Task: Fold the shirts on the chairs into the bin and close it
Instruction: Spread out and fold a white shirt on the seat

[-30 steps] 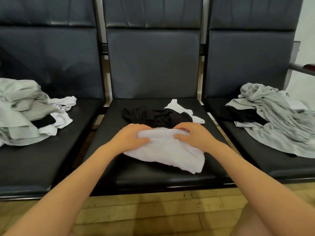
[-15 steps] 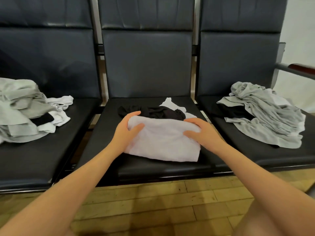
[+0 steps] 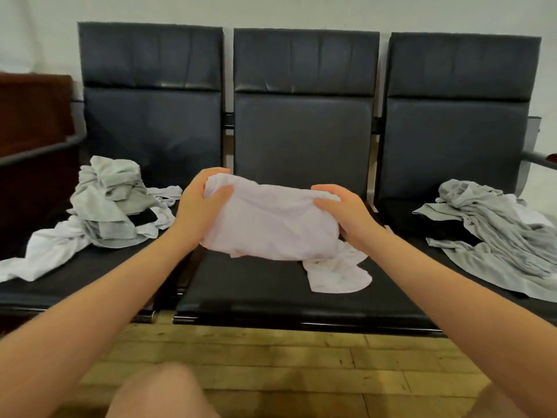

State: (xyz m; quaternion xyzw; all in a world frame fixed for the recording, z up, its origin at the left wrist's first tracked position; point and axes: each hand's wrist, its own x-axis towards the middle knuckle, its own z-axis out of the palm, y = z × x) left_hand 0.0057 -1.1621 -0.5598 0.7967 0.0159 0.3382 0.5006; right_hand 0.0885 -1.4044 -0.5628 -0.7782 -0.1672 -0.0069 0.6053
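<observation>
Nearest the camera, a bare knee (image 3: pixel 162 390) shows at the bottom edge, above a floor of pale wooden boards (image 3: pixel 271 357). Two bare forearms reach forward from the lower corners.

The left hand (image 3: pixel 200 206) and the right hand (image 3: pixel 346 212) each clamp one end of a folded white shirt (image 3: pixel 268 221) — thumbs on the near face, fingers curled over the top and round the back. The bundle is lifted clear of the seat, over the middle chair (image 3: pixel 301 140).

There are three dark padded chairs in a row, joined side by side. On the middle chair's seat, below the held bundle and toward its right side, lies one loose white garment (image 3: pixel 337 273), partly hidden by the bundle.

The left chair (image 3: pixel 150 116) carries a heap of grey clothes (image 3: pixel 111 200) with a black piece (image 3: pixel 144 217) tucked into it; how many grey pieces there are I cannot tell. A white shirt (image 3: pixel 45 254) trails from the heap toward the seat's front left corner, and another strip of white cloth (image 3: pixel 165 193) sticks out at the heap's right side.

The right chair (image 3: pixel 458 122) holds a spread of crumpled grey cloth (image 3: pixel 500 233) reaching the seat's front right edge, lying over a black garment (image 3: pixel 434 227).

Behind the chairs is a plain pale wall (image 3: pixel 271 10) — and at the far left, a dark reddish-brown piece of furniture (image 3: pixel 33 116) behind a grey armrest (image 3: pixel 39 152). No bin is in view.
</observation>
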